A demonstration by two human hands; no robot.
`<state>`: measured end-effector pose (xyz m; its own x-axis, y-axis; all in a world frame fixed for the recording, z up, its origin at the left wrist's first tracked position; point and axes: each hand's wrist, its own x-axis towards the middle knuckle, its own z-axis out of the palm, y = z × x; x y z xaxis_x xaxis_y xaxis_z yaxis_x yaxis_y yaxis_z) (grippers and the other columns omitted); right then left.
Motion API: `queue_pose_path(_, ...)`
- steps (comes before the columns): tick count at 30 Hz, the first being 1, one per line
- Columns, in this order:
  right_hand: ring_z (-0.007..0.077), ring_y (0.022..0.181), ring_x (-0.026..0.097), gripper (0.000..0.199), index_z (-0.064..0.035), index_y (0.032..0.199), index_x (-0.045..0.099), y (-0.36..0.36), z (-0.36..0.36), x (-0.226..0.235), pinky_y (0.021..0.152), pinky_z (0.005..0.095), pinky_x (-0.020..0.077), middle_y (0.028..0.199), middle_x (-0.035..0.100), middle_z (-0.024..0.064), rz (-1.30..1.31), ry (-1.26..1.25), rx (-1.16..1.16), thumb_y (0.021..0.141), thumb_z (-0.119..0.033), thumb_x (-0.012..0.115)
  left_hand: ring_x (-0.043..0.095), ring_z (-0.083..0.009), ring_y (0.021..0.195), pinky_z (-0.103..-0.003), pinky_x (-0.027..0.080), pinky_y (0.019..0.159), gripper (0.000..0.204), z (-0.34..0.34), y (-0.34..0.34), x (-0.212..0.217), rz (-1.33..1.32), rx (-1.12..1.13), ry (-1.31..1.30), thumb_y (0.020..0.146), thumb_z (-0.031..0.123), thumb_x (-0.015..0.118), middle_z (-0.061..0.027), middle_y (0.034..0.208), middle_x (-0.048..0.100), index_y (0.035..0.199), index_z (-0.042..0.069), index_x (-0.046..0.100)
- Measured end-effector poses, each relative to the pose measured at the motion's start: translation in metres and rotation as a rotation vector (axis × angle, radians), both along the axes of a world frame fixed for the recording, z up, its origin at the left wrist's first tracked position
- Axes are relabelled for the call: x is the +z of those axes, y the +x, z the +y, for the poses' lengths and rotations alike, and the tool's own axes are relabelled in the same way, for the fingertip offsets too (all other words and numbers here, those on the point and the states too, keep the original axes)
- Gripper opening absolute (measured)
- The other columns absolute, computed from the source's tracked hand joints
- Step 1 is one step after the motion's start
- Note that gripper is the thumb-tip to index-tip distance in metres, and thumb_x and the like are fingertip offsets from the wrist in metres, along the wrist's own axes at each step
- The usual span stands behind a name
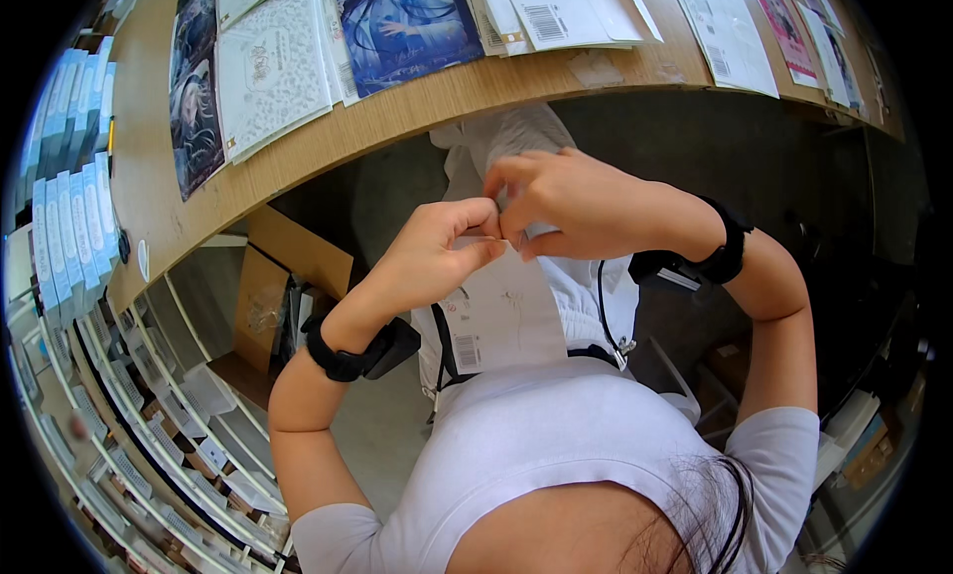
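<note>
A white flat paper sleeve (511, 321) with a barcode near its lower corner hangs over my lap, in front of my shirt. My left hand (427, 251) pinches its top edge between thumb and fingers. Right beside it, my right hand (581, 207) is closed at the same top edge, thumb and fingertips together. The fingertips of both hands meet there and partly hide the edge. Whether anything is inside the sleeve, I cannot tell. Each wrist wears a black band with a small device.
Ahead curves a wooden desk (377, 127) bearing a blue illustrated print (407, 33), a patterned white sleeve (273, 72) and several white packets (566, 18). At the left stand blue-white boxed items (74, 221) above a white wire rack (159, 425). An open cardboard box (260, 301) sits under the desk.
</note>
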<state>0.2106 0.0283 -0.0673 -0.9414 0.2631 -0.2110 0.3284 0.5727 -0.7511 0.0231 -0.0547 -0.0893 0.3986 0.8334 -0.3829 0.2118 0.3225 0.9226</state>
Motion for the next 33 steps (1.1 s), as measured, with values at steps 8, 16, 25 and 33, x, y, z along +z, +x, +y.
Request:
queue_pose_path(8,0.0263,0.099,0.051,0.007,-0.0136,0.073,0.064,-0.003,-0.006,-0.007,0.074,0.0419,0.0428,0.105,0.053,0.0047,-0.163,0.01,0.121,0.068,-0.012,0.069,0.047,-0.0107,0.064,-0.026,0.041,0.06,0.009,0.0,0.002,0.0,0.083,-0.021,0.038,0.078,0.006,0.059,-0.0054,0.067,0.056,0.076,0.001,0.052)
queue_pose_path(16,0.024,0.098,0.05,0.01,-0.017,0.081,0.067,0.003,-0.025,-0.01,0.077,0.0389,0.0411,0.096,0.049,0.0046,-0.242,0.066,0.14,0.071,-0.015,0.07,0.048,-0.0126,0.066,-0.027,0.042,0.064,0.012,0.002,-0.012,0.003,0.129,-0.046,0.046,0.079,0.01,0.057,-0.0074,0.068,0.055,0.077,0.0,0.052)
queue_pose_path(25,0.0237,0.099,0.052,0.014,-0.0179,0.087,0.066,0.006,-0.042,-0.02,0.076,0.0405,0.0417,0.101,0.051,0.0057,-0.281,0.061,0.132,0.074,-0.012,0.068,0.048,-0.012,0.067,-0.026,0.042,0.066,0.012,0.003,-0.019,0.005,0.142,-0.015,0.009,0.08,0.009,0.056,-0.0068,0.068,0.053,0.077,0.0,0.05)
queue_pose_path(33,0.0243,0.089,0.057,0.004,-0.0128,0.08,0.06,0.005,-0.044,-0.026,0.074,0.0415,0.0422,0.085,0.055,0.0043,-0.256,0.003,0.139,0.078,-0.01,0.06,0.046,-0.0116,0.066,-0.027,0.04,0.063,0.012,0.001,-0.021,-0.002,0.13,0.011,0.003,0.081,0.01,0.056,-0.0056,0.069,0.052,0.077,0.0,0.05)
